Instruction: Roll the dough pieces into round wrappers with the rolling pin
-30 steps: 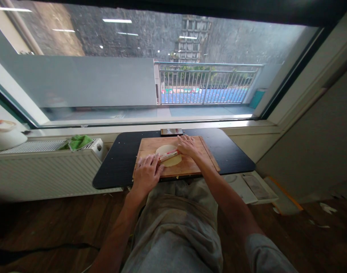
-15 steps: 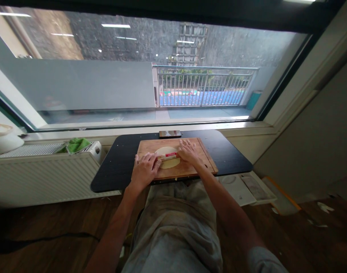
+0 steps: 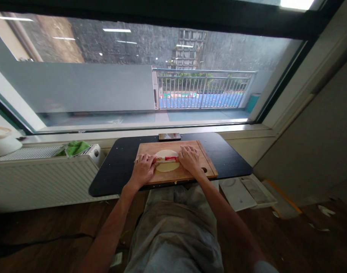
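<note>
A round flat sheet of pale dough [image 3: 167, 166] lies on a wooden cutting board [image 3: 190, 174], which rests on a small black table [image 3: 116, 172]. Across the dough lies a rolling pin [image 3: 167, 159] with a red and white label. My left hand [image 3: 143, 169] presses palm-down on the pin's left end. My right hand [image 3: 189, 159] presses on its right end. Both hands hide the ends of the pin.
A flat dark object [image 3: 169, 136] sits at the table's far edge by the window sill. A white radiator [image 3: 42, 174] with a green cloth [image 3: 73, 148] on top stands to the left. White trays [image 3: 247, 189] lie on the wooden floor at the right. My lap is under the table.
The rolling pin has turned from tilted to level across the dough. My left hand moved forward and my right hand drew slightly back, so both now sit side by side.
</note>
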A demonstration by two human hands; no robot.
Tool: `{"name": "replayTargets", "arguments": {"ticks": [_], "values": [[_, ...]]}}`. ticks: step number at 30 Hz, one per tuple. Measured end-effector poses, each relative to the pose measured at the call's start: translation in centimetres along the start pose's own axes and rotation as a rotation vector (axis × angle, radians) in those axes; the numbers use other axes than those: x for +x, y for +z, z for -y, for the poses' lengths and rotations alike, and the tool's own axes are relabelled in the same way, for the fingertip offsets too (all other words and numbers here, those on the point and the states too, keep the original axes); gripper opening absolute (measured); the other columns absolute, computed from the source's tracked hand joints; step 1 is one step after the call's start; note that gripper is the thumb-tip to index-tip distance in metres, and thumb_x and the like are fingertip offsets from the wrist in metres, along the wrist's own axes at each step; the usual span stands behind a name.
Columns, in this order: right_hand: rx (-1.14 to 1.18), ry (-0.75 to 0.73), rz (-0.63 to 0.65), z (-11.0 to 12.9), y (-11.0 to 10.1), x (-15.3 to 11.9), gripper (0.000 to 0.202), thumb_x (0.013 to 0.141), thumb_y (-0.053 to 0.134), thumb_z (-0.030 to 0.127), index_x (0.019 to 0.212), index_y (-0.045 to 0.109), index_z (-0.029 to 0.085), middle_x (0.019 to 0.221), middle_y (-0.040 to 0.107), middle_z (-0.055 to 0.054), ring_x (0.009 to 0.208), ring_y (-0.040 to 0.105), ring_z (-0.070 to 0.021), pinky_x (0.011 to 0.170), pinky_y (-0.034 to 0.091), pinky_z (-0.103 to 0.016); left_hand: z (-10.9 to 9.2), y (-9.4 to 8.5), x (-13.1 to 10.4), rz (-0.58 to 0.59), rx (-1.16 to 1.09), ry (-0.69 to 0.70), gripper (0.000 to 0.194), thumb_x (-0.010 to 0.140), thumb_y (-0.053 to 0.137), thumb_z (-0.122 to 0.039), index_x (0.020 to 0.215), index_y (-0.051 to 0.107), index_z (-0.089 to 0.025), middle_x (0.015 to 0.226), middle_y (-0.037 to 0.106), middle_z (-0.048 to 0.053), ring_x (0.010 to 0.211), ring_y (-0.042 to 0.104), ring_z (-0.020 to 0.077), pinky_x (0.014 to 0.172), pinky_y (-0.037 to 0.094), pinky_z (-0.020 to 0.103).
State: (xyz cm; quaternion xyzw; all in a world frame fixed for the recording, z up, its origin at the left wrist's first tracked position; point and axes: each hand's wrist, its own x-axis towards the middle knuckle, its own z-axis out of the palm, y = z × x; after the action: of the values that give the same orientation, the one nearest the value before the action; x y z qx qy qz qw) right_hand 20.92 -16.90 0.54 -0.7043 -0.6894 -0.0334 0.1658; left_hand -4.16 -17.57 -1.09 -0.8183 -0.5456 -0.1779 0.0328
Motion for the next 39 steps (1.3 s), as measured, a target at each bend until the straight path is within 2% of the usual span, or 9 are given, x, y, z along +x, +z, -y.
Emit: {"name": "replayTargets", "arguments": {"ticks": [7, 13, 17, 23, 25, 28, 31, 35, 39], "values": [[0.121, 0.024, 0.019, -0.2, 0.2, 2.2, 0.05, 0.114, 0.033, 0.037, 0.153, 0.063, 0.025, 0.153, 0.067, -0.011, 0.142, 0.057, -0.0294, 0.116, 0.045, -0.042, 0.4, -0.4, -0.1, -0.014, 0.041, -0.097, 0.038, 0.111, 0.047, -0.033, 0.142, 0.069, -0.028, 0.137, 0.071, 0.013, 0.129, 0.058, 0.0341, 0.101, 0.048, 0.048], [0.066, -0.113, 0.072, -0.2, 1.4, 6.0, 0.045, 0.11, 0.039, 0.025, 0.143, 0.07, 0.022, 0.144, 0.071, -0.013, 0.134, 0.062, -0.0285, 0.115, 0.047, -0.041, 1.2, -1.0, -0.5, -0.037, 0.008, -0.136, 0.04, 0.114, 0.04, -0.038, 0.131, 0.074, -0.026, 0.132, 0.076, 0.012, 0.123, 0.061, 0.0307, 0.101, 0.048, 0.046], [0.075, -0.285, 0.1, -0.2, 1.8, 7.9, 0.043, 0.106, 0.045, 0.015, 0.137, 0.074, 0.019, 0.144, 0.071, -0.014, 0.133, 0.062, -0.0254, 0.119, 0.042, -0.037, 1.5, -1.7, -0.5, -0.067, -0.001, -0.14, 0.041, 0.113, 0.041, -0.039, 0.111, 0.079, -0.023, 0.129, 0.078, 0.011, 0.124, 0.061, 0.0302, 0.102, 0.048, 0.046], [0.15, -0.399, 0.125, 1.2, 0.9, 10.3, 0.04, 0.095, 0.052, 0.007, 0.121, 0.081, 0.017, 0.132, 0.074, -0.011, 0.125, 0.064, -0.0206, 0.107, 0.045, -0.026, 1.6, -1.8, 0.1, -0.001, 0.035, -0.203, 0.038, 0.109, 0.039, -0.027, 0.107, 0.077, -0.021, 0.126, 0.075, 0.014, 0.119, 0.063, 0.0311, 0.095, 0.053, 0.043], [0.173, -0.403, 0.131, 1.9, 0.8, 10.9, 0.034, 0.095, 0.056, 0.011, 0.115, 0.083, 0.017, 0.123, 0.077, -0.008, 0.114, 0.067, -0.0185, 0.098, 0.046, -0.023, 1.3, -1.8, 0.2, 0.023, 0.075, -0.212, 0.036, 0.108, 0.041, -0.024, 0.107, 0.076, -0.021, 0.125, 0.074, 0.015, 0.118, 0.064, 0.032, 0.095, 0.054, 0.042], [0.185, -0.353, 0.12, 2.6, 1.0, 11.3, 0.028, 0.102, 0.06, 0.027, 0.111, 0.083, 0.015, 0.105, 0.079, -0.005, 0.093, 0.066, -0.0166, 0.081, 0.044, -0.022, 0.7, -1.8, 0.4, 0.065, 0.09, -0.197, 0.033, 0.108, 0.041, -0.021, 0.108, 0.074, -0.019, 0.119, 0.075, 0.016, 0.115, 0.068, 0.0316, 0.093, 0.054, 0.04], [0.171, -0.277, 0.094, 3.1, 1.4, 11.2, 0.045, 0.11, 0.053, 0.043, 0.102, 0.084, 0.011, 0.09, 0.078, -0.006, 0.08, 0.063, -0.0166, 0.07, 0.037, -0.024, 0.2, -2.0, 0.5, 0.122, 0.033, -0.184, 0.032, 0.109, 0.039, -0.018, 0.11, 0.071, -0.018, 0.112, 0.078, 0.015, 0.107, 0.072, 0.0276, 0.091, 0.053, 0.035], [0.137, -0.206, 0.076, 3.7, 1.7, 10.9, 0.06, 0.115, 0.044, 0.055, 0.099, 0.087, 0.015, 0.092, 0.082, -0.01, 0.085, 0.07, -0.0197, 0.073, 0.039, -0.026, -0.3, -2.3, 0.4, 0.129, 0.027, -0.215, 0.031, 0.11, 0.038, -0.016, 0.111, 0.069, -0.019, 0.114, 0.079, 0.014, 0.107, 0.075, 0.0257, 0.09, 0.052, 0.032], [0.081, -0.185, 0.107, 4.1, 1.4, 10.6, 0.057, 0.116, 0.044, 0.053, 0.107, 0.089, 0.02, 0.105, 0.086, -0.012, 0.101, 0.077, -0.0233, 0.086, 0.046, -0.026, -0.6, -2.4, 0.1, 0.114, 0.03, -0.225, 0.03, 0.11, 0.038, -0.017, 0.109, 0.069, -0.02, 0.114, 0.079, 0.014, 0.106, 0.076, 0.0265, 0.088, 0.053, 0.033]]}}
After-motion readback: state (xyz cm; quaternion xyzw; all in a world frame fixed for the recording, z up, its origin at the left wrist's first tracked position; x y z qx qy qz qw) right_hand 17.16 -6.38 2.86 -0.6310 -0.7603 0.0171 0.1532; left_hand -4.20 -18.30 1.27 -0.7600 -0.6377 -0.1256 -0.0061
